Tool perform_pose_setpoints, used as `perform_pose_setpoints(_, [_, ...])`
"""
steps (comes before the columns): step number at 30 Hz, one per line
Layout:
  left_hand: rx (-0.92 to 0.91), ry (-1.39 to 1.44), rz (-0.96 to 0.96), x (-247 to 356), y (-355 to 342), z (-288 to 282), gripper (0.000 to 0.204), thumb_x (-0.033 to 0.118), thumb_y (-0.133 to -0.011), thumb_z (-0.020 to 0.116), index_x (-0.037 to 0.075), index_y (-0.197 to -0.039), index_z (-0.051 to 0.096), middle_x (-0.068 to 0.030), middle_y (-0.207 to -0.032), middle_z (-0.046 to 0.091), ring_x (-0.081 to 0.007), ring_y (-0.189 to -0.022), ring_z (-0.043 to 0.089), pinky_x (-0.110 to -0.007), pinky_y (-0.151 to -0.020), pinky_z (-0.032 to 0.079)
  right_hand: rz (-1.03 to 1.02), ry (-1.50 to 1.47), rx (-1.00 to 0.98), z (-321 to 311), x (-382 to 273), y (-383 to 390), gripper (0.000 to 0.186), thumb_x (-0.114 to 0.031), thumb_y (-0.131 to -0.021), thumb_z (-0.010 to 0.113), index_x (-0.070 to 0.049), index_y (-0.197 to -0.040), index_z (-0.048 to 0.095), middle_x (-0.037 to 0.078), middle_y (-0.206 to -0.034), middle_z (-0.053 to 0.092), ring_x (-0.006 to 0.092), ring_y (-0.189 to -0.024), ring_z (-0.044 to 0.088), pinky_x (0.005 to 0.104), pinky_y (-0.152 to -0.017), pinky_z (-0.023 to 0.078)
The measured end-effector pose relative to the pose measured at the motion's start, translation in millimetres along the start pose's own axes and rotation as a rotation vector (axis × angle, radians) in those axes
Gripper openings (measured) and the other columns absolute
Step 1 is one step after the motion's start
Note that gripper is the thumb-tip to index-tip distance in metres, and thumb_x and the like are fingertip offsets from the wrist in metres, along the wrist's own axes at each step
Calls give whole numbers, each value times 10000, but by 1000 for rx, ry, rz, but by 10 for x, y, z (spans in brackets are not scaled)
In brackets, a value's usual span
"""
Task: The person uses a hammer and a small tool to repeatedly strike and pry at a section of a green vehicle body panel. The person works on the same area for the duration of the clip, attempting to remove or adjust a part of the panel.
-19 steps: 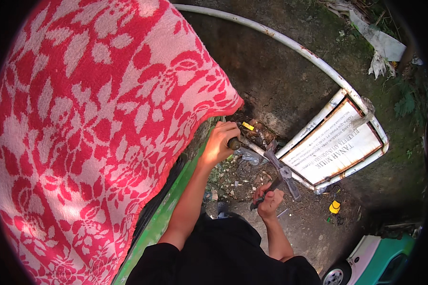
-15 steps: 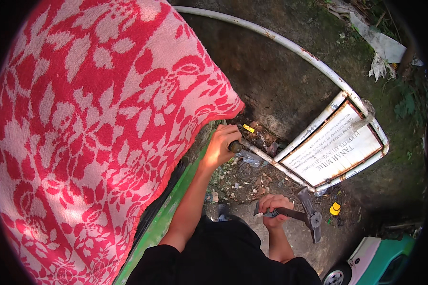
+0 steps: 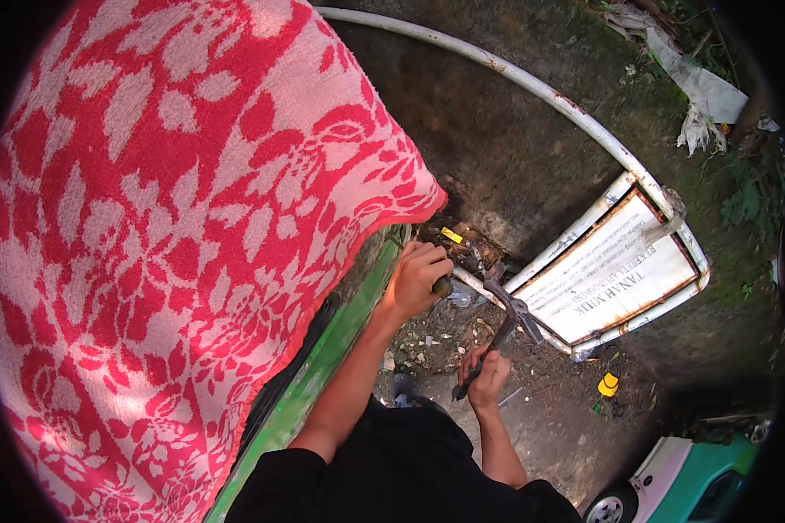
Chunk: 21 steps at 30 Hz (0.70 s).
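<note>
My left hand (image 3: 419,277) is closed around a tool with a rounded dark handle (image 3: 443,286), perhaps a screwdriver or chisel. Its thin shaft points toward the upper end of the green edge (image 3: 344,322); whether the tip touches is hard to see. My right hand (image 3: 487,375) grips a hammer (image 3: 497,336) by its dark handle, with the metal head raised up and to the right, near the left hand and apart from the tool. Over the green-edged object lies a red and pink floral cloth (image 3: 192,235), hiding most of it.
A white pipe frame (image 3: 532,83) curves along the dark wall and carries a rusty-edged white sign (image 3: 619,270). Litter covers the ground, including a yellow piece (image 3: 608,384). A green and white vehicle (image 3: 698,479) stands at lower right. Torn white sheeting (image 3: 693,78) hangs at upper right.
My right hand has swung the hammer up and left, bringing its head closer to the left hand. The left hand has shifted slightly and its tool has tilted, showing more shaft.
</note>
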<state>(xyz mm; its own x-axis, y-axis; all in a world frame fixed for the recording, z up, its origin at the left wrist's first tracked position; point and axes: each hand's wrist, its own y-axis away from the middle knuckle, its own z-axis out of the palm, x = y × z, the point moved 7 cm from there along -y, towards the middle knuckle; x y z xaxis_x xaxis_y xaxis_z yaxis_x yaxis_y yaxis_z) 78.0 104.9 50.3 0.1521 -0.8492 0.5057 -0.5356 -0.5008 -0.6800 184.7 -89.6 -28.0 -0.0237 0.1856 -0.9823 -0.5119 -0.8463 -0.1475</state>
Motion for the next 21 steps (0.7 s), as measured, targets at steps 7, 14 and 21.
perform_pose_setpoints(7, [-26, -21, -28, 46, -8, -82, 308, -28, -575, 749, 80, -797, 565, -48, -806, 553, -274, -841, 599, -409, -795, 412, 64, -80, -5, -11, 67, 24, 592, -489, -1099, 417, 6, -785, 492, 82, -586, 510, 146, -451, 526, 289, -413, 428])
perform_pose_setpoints(14, [-17, -42, 6, 53, 28, -94, 310, 19, -603, 791, 82, -822, 580, -43, -840, 561, -263, -854, 589, -410, -802, 411, 56, -88, -51, -19, 28, -46, 601, -488, -1093, 439, 11, -762, 491, 82, -579, 512, 148, -449, 527, 290, -411, 431])
perform_pose_setpoints(21, [-30, -71, 38, 55, 25, -88, 324, 24, -593, 797, 84, -824, 578, -45, -858, 568, -261, -873, 592, -403, -811, 406, 50, -55, -95, -6, 26, -60, 615, -505, -1085, 450, 10, -754, 498, 85, -575, 523, 145, -449, 534, 282, -415, 431])
